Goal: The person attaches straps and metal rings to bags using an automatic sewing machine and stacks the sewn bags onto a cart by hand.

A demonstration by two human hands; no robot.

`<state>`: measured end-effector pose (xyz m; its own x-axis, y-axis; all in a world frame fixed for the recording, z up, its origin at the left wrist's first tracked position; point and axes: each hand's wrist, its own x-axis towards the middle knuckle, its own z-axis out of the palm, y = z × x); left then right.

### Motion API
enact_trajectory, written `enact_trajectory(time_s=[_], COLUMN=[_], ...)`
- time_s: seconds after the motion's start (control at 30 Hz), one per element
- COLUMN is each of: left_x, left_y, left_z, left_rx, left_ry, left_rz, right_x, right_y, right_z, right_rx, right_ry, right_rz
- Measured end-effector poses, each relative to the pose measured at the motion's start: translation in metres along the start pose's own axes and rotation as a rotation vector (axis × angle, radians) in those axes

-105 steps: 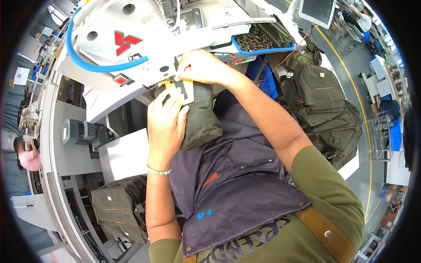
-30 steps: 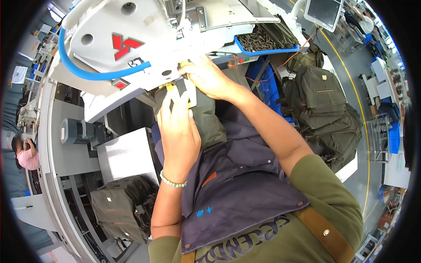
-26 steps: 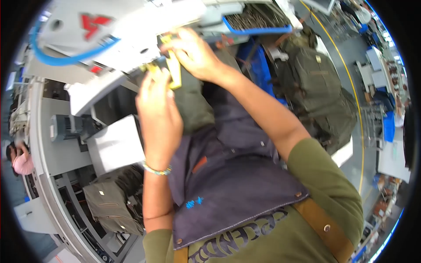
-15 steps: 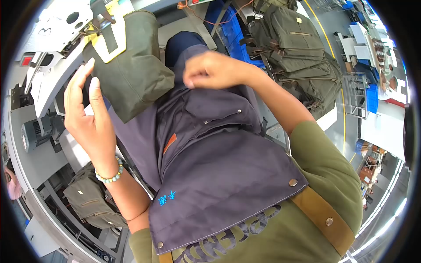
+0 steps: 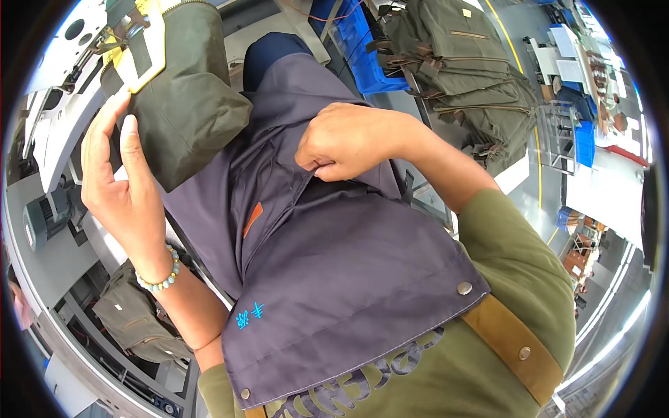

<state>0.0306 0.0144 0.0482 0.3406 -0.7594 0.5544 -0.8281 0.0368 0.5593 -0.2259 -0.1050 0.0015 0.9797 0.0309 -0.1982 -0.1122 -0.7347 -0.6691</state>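
The bag [image 5: 188,90] could slip askew, as your spread left hand [image 5: 122,177] grips nothing (your right hand [image 5: 348,139] curls over the apron [image 5: 341,258], its hold unclear).

Free gap between right grip [image 5: 346,141] and obstructing green bag [image 5: 191,104]

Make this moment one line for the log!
left hand: open, beside green bag | right hand: curled, over apron | yellow frame: against green bag
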Motion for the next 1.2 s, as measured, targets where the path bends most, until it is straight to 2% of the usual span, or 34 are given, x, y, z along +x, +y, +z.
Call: enact_trajectory(time_s=[0.07, 0.17, 0.27, 0.33, 0.37, 0.4, 0.47, 0.53, 0.6, 0.67, 0.7, 0.8, 0.87, 0.97, 1.2], left_x=[0.0, 0.0, 0.006, 0.01, 0.012, 0.013, 0.014, 0.016, 0.019, 0.024, 0.027, 0.034, 0.039, 0.041, 0.043], left_y=[-0.002, -0.003, -0.002, -0.001, 0.0, 0.001, 0.0, 0.003, 0.007, 0.01, 0.01, 0.01, 0.006, 0.001, -0.003], left_z=[0.0, 0.002, 0.005, 0.005, 0.004, 0.003, 0.001, 0.002, 0.002, 0.003, 0.002, 0.0, -0.002, -0.004, -0.003], left_rx=[-0.009, -0.019, 0.029, 0.008, 0.046, 0.082, 0.144, 0.177, 0.232, 0.238, 0.247, 0.256, 0.255, 0.246, 0.3], left_ry=[0.008, 0.006, -0.002, -0.033, -0.048, -0.065, -0.112, -0.111, -0.137, -0.155, -0.144, -0.18, -0.198, -0.195, -0.222], left_rz=[0.006, 0.026, 0.088, 0.113, 0.129, 0.143, 0.149, 0.161, 0.176, 0.155, 0.157, 0.131, 0.136, 0.171, 0.223], right_x=[0.003, 0.01, 0.016, 0.022, 0.021, 0.023, 0.026, 0.034, 0.053, 0.081, 0.094, 0.141, 0.158, 0.172, 0.175], right_y=[-0.002, -0.005, -0.014, -0.015, -0.013, -0.015, -0.025, -0.025, -0.024, -0.007, -0.006, 0.017, 0.023, 0.028, 0.031], right_z=[0.001, 0.029, 0.043, 0.013, 0.004, -0.012, -0.049, -0.074, -0.098, -0.114, -0.118, -0.124, -0.129, -0.127, -0.122], right_rx=[0.005, 0.067, 0.039, 0.267, 0.348, 0.324, 0.224, 0.346, 0.237, -0.096, -0.103, -0.257, -0.173, -0.105, -0.025], right_ry=[-0.038, 0.021, 0.052, -0.075, 0.05, 0.049, 0.549, 0.839, 1.01, 1.087, 1.07, 1.095, 1.024, 0.951, 0.941], right_rz=[0.008, -0.143, -0.091, -0.058, -0.09, -0.116, -0.083, 0.022, -0.066, -0.236, -0.182, -0.281, -0.314, -0.249, -0.171])
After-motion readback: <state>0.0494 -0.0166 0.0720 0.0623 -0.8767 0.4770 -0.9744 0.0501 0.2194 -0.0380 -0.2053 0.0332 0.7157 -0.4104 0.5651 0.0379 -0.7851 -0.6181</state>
